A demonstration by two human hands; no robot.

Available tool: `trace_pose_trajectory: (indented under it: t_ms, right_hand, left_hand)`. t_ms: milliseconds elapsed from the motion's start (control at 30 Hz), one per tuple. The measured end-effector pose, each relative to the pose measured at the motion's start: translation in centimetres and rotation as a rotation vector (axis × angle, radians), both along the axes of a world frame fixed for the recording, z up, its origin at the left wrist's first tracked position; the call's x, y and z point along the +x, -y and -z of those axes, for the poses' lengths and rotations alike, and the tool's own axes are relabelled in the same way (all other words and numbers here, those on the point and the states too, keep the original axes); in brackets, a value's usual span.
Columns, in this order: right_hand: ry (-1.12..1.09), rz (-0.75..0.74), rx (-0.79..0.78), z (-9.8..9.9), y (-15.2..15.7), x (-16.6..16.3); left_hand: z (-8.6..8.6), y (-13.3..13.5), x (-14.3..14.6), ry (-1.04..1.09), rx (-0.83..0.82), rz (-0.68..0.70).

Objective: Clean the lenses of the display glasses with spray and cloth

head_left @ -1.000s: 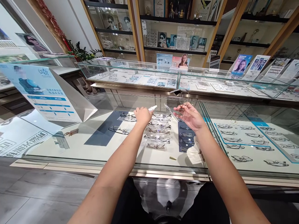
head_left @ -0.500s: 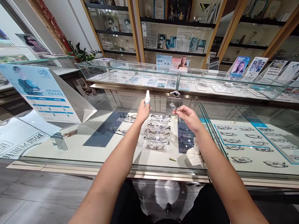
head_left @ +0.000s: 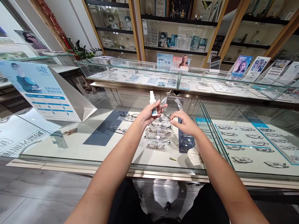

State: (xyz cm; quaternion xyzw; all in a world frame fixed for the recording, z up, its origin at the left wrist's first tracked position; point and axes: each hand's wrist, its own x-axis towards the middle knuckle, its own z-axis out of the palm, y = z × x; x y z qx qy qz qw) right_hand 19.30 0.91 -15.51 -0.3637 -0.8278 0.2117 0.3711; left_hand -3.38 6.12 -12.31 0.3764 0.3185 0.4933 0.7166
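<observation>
My left hand is closed around a small white spray bottle, which stands nearly upright with its nozzle up. Close beside it, my right hand pinches a dark, thin-framed pair of glasses between thumb and fingers. Clear plastic film covers the tips of the temples, which point up and away from me. The left fingertips are at the glasses' near side; whether they grip the frame too, I cannot tell. Below, several glasses lie in rows on the glass counter or inside it.
A cream cloth lies near my right forearm, with a small gold-coloured piece to its left. At left stands a folded sign. Another glass display case with glasses runs behind, and more glasses fill the right-hand case.
My hands have come together: the left moved right and slightly down with the spray bottle, now tilted differently. The right moved left and down with the glasses, whose wrapped temples now show unfolded.
</observation>
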Motion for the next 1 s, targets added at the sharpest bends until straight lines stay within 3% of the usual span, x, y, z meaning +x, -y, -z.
trace_pose_trajectory:
  t_ms: [333, 467, 767, 1000]
  right_hand:
    - [0.018, 0.045, 0.010, 0.0, 0.1, -0.2]
    - [-0.018, 0.062, 0.005, 0.1, -0.1, -0.2]
    - [-0.144, 0.020, -0.100, -0.2, 0.1, -0.4]
    - [-0.285, 0.026, -0.159, -0.1, -0.2, -0.3]
  left_hand:
    - [0.7, -0.3, -0.5, 0.061, 0.022, 0.085]
    - [0.7, -0.3, -0.4, 0.053, 0.069, 0.061]
    - [0.9, -0.1, 0.1, 0.050, 0.372, -0.032]
    - [0.9, -0.2, 0.3, 0.005, 0.365, -0.032]
